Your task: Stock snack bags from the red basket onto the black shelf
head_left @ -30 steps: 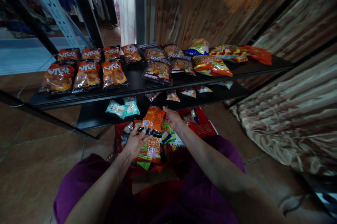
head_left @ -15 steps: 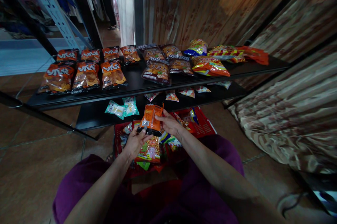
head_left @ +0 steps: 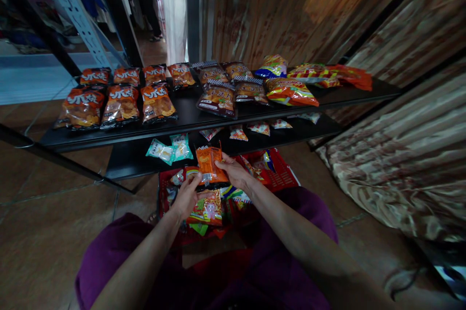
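In the head view, we have both hands on a small, orange, glossy plastic snack packet with black ends, held above the near-left part of a red, perforated plastic basket and just near of the black, flat lower shelf. Our left hand grips its lower left edge, thumb on the front; our right hand holds the right side, thumb laid over the film. Two teal-and-white, pillow-shaped plastic sachets lie to the left on that shelf. We judge the packet light and soft, its film rather slippery and its contents probably breakable, so the side edges or the flat black end seams look the best places to take hold, with little squeeze in the middle. Compared with half a second ago, the packet stands straighter instead of leaning to the right, and our left thumb has moved up from the bottom seam to the edge; our right thumb stays on the right side.
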The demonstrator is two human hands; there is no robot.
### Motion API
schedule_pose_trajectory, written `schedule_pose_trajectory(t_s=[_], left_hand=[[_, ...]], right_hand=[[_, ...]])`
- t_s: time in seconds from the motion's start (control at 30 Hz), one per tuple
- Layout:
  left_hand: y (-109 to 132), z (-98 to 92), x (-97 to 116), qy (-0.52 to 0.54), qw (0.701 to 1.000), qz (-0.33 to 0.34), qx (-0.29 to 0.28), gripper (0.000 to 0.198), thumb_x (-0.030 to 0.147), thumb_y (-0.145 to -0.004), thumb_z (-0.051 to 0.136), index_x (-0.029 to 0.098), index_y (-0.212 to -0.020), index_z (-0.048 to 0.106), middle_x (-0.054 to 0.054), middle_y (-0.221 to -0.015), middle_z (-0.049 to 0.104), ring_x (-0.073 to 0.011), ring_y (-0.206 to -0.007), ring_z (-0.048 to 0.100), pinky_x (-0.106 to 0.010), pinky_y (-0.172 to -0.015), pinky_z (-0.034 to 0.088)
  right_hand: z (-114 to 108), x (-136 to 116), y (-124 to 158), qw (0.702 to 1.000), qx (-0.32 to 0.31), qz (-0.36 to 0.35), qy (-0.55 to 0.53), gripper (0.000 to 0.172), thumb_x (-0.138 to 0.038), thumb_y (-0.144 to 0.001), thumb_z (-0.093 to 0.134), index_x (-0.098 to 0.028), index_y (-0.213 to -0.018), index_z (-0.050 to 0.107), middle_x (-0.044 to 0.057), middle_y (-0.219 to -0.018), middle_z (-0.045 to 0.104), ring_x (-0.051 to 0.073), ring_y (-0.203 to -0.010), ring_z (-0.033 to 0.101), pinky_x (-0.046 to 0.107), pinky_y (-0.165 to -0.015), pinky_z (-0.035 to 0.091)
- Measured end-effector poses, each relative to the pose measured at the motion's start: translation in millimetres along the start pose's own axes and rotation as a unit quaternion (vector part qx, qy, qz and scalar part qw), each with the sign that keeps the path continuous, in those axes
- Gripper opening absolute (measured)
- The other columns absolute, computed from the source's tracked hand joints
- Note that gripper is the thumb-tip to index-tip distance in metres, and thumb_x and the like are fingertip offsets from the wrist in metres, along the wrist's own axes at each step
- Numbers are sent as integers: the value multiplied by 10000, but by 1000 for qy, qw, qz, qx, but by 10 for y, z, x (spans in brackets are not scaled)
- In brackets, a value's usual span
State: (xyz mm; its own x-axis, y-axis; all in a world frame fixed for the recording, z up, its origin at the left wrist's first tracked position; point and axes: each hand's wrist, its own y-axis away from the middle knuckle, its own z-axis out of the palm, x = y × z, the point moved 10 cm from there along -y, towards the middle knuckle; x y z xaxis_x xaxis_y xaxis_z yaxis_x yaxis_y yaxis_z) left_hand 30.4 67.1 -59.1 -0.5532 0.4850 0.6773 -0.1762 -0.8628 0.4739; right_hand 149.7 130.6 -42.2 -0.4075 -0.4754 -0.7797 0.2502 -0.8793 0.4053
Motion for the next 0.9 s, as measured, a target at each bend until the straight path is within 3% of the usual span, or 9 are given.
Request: schedule_pose_trajectory(t_s=[0.2, 0.3, 0.37, 0.47, 0.6, 0.7, 0.9], left_hand=[[-31, -25, -29, -27, 999, 26, 16, 326, 377, -678, 765, 185, -922, 664, -48, -969, 693, -196, -906, 642, -304, -740, 547], [-64, -82, 14, -70, 995, 67, 33, 289, 388, -707, 725, 186, -905, 662, -20, -841, 685, -175, -797, 632, -266, -699, 507], [-59, -125, 132, -140, 981, 124, 54, 241, 384, -731, 691, 185, -862, 662, -1, -762, 660, -152, -717, 599, -235, -665, 466], [30, -119, 359, -283, 931, 212, 94, 168, 345, -770, 639, 188, -828, 656, 13, -694, 617, -131, -639, 535, -213, -622, 399], [181, -83, 512, -397, 871, 245, 155, 172, 306, -776, 620, 192, -901, 648, 3, -694, 619, -140, -610, 526, -230, -610, 360], [204, -58, 492, -417, 864, 234, 155, 255, 329, -803, 576, 170, -996, 632, -30, -759, 649, -168, -655, 560, -254, -639, 378], [156, -67, 454, -436, 859, 228, 140, 321, 378, -867, 463, 146, -1049, 590, -83, -885, 676, -209, -796, 612, -305, -734, 430]], right_hand=[[34, 97, -6, 1000, 9, 8, 29, 398, -185, -677, 710, -215, -1066, 629, -6, -808, 726, 162, -711, 687, 264, -653, 545], [-165, 25, 24, 983, 120, -56, 129, 472, -187, -659, 733, -239, -1114, 620, 7, -896, 711, 177, -855, 671, 294, -764, 537], [-230, -120, 130, 947, 187, -143, 220, 508, -170, -629, 752, -261, -1115, 633, 13, -996, 692, 179, -988, 629, 311, -893, 493], [-79, -156, 252, 916, 157, -220, 296, 416, -180, -703, 680, -292, -1103, 652, 6, -1105, 668, 176, -1061, 595, 326, -987, 432], [33, -19, 293, 920, 116, -224, 300, 364, -167, -774, 573, -311, -1102, 641, -19, -1087, 681, 155, -1007, 622, 303, -941, 464], [45, 20, 268, 912, 114, -238, 314, 334, -178, -794, 534, -285, -1101, 610, -4, -1081, 675, 154, -962, 636, 313, -885, 499], [96, -59, 371, 864, 111, -310, 381, 228, -297, -859, 499, -228, -1047, 609, 66, -1089, 639, 188, -979, 618, 343, -839, 522]])
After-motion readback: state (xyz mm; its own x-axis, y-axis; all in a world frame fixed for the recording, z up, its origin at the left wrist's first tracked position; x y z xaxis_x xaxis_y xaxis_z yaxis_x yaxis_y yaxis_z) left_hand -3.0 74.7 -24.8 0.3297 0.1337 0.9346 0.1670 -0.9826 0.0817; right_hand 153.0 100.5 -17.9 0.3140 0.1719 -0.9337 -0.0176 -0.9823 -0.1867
